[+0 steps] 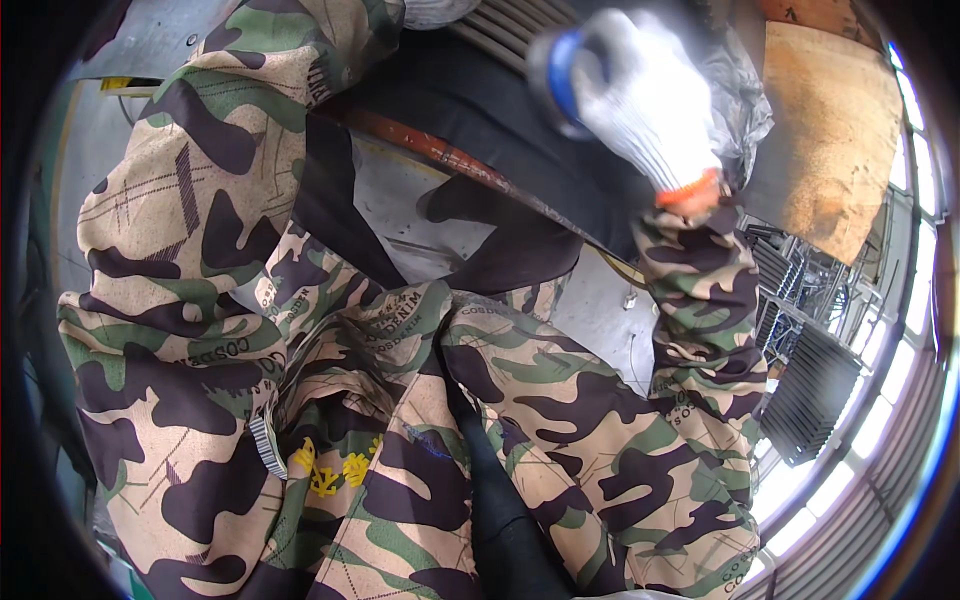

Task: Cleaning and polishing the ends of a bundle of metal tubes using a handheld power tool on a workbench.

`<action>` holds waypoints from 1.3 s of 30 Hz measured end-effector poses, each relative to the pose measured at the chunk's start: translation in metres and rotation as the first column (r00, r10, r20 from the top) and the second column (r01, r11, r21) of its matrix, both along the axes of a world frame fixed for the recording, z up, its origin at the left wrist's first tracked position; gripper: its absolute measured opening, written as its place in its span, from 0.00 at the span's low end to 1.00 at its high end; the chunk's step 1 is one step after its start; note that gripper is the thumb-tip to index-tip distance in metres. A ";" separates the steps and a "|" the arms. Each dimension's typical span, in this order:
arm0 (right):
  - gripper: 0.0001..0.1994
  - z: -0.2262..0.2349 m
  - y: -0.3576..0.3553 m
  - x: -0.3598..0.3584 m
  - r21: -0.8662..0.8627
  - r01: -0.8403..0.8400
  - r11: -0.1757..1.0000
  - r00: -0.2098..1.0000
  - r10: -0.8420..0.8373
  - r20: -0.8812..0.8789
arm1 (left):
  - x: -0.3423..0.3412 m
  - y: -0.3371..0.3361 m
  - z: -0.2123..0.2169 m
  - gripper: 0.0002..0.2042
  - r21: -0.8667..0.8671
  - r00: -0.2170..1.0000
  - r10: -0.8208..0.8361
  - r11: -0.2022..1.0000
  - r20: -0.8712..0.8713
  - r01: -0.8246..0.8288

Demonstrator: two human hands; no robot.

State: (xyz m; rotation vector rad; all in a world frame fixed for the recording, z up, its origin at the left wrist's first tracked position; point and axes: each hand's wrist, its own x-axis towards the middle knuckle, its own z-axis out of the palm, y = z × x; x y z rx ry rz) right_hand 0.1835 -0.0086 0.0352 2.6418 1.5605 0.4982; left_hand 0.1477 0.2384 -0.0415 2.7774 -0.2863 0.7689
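Note:
My right hand [655, 95], in a white knit glove with an orange cuff, is raised over a dark-covered work surface [480, 140]. Its fingers are closed on a ring-shaped roll [562, 80] with a blue inner band, which looks like a roll of tape; motion blurs both. At the top edge only a sliver of my gloved left hand [440, 10] shows, beside a row of grey metal bars [515, 30]. Its fingers are out of the picture, so what it holds is hidden.
A crumpled clear plastic sheet [745, 110] lies just right of my right hand. Beyond it stands a stained brown board [835, 130]. Stacked dark metal racks [810, 390] are at the right, near bright windows. A worn red edge [430, 145] borders the work surface in front of me.

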 end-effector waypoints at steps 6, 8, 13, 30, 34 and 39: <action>0.08 0.017 0.053 -0.013 -0.023 0.019 1.000 0.999 -0.020 -0.049 | -0.001 0.008 -0.003 0.17 0.031 1.000 0.000 1.000 0.022 0.000; 0.08 0.017 0.031 -0.011 -0.025 0.028 0.999 1.000 -0.029 -0.012 | -0.004 0.004 0.001 0.17 0.004 1.000 0.008 1.000 -0.011 -0.008; 0.08 0.003 -0.039 0.009 -0.053 0.058 0.997 0.998 -0.059 -0.005 | -0.012 -0.004 -0.004 0.16 0.027 0.993 0.030 0.999 0.110 -0.033; 0.09 0.001 -0.042 0.025 -0.005 0.026 1.000 1.000 -0.026 0.004 | -0.019 -0.005 -0.001 0.19 0.031 0.996 0.035 0.999 0.080 -0.037; 0.08 -0.002 -0.034 0.026 -0.007 0.054 0.999 0.998 -0.054 -0.014 | -0.021 -0.007 -0.002 0.19 0.042 0.993 0.053 0.997 0.107 -0.057; 0.07 0.014 0.049 0.004 0.060 -0.004 0.998 1.000 0.003 0.017 | -0.026 -0.002 -0.003 0.19 0.094 0.992 0.055 0.993 0.110 -0.065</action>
